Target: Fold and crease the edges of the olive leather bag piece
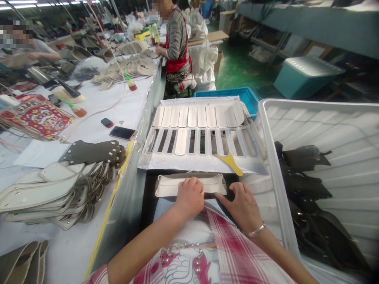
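Note:
A flat cream-white leather piece (166, 185) with folded edges lies on a dark pad just in front of me. My left hand (190, 196) rests on its middle with the fingers curled down, pressing it. My right hand (242, 205) lies beside the piece's right end, fingers flat and together, fingertips touching its edge. Beyond the piece sits a board (148, 159) carrying several narrow white strips (181, 141), and a yellow scraper tool (231, 161) rests on the board's near right part.
To the right is a white slatted tray (325, 122) with dark leather pieces (304, 185). On the left table are piles of cream and grey leather pieces (53, 189), a phone (122, 133) and brushes. A blue bin (245, 96) stands behind. Other people work at the far table.

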The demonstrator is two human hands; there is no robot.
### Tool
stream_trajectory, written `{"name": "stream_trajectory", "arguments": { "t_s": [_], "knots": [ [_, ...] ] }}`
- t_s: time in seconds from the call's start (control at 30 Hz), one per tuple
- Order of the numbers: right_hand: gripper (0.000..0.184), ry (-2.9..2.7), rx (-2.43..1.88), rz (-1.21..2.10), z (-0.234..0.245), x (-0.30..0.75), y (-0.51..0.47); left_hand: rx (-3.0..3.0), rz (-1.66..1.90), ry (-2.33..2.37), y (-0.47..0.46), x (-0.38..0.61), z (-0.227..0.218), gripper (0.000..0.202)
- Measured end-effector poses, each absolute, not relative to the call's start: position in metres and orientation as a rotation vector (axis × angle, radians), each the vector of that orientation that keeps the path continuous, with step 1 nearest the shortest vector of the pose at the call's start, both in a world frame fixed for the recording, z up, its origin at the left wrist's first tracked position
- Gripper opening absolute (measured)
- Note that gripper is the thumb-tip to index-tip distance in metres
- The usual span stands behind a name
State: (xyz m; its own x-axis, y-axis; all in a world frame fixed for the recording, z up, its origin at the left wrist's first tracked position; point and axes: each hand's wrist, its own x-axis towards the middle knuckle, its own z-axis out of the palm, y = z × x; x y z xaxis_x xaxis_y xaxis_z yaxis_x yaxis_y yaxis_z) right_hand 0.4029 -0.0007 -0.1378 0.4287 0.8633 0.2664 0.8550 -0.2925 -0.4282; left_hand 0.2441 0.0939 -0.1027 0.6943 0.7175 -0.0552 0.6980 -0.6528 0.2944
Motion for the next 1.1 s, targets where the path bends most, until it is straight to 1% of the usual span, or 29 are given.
{"name": "stream_trajectory", "arguments": {
  "t_s": [0.1, 0.17, 0.23, 0.3, 0.33, 0.37, 0.43, 0.5, 0.6, 0.7, 0.8, 0.97, 1.1],
  "knots": [
    [0.04, -1.479, -2.297, 0.402, -0.14, 0.402, -0.008, 2.591, 0.1, 1.094, 0.094, 0.24, -0.104, 0.005],
    [0.041, -1.499, -2.259, 0.562, -0.143, 0.399, -0.015, 2.577, 0.122, 1.058, 0.092, 0.236, -0.104, 0.007],
    [0.039, -1.525, -2.184, 0.496, -0.147, 0.398, -0.02, 2.577, 0.175, 1.024, 0.088, 0.232, -0.103, 0.021],
    [0.032, -1.593, -2.077, 0.257, -0.146, 0.399, -0.021, 2.594, 0.229, 0.987, 0.084, 0.231, -0.103, 0.039],
    [0.027, -1.649, -2.017, 0.135, -0.144, 0.401, -0.02, 2.614, 0.242, 0.95, 0.082, 0.232, -0.103, 0.042],
    [0.024, -1.715, -1.962, 0.044, -0.14, 0.404, -0.019, 2.638, 0.242, 0.899, 0.081, 0.234, -0.104, 0.041],
    [0.019, -1.844, -1.88, -0.021, -0.132, 0.409, -0.013, 2.668, 0.237, 0.814, 0.082, 0.237, -0.106, 0.03],
    [0.014, -1.91, -1.826, -0.001, -0.125, 0.414, -0.008, 2.654, 0.265, 0.801, 0.084, 0.241, -0.11, 0.017],
    [0.016, -1.916, -1.729, 0.033, -0.122, 0.418, -0.004, 2.589, 0.338, 0.848, 0.086, 0.242, -0.115, 0.006],
    [0.018, -1.874, -1.712, 0.082, -0.124, 0.416, -0.004, 2.568, 0.379, 0.847, 0.085, 0.242, -0.116, 0.008],
    [0.02, -1.814, -1.792, 0.1, -0.126, 0.411, -0.002, 2.556, 0.377, 0.886, 0.084, 0.244, -0.112, 0.013],
    [0.014, -1.695, -1.882, 0.048, -0.135, 0.404, 0.0, 2.522, 0.306, 1.006, 0.085, 0.253, -0.106, 0.005],
    [0.014, -1.643, -1.859, 0.029, -0.143, 0.405, -0.001, 2.472, 0.258, 1.047, 0.089, 0.255, -0.106, 0.009]
  ]
}}
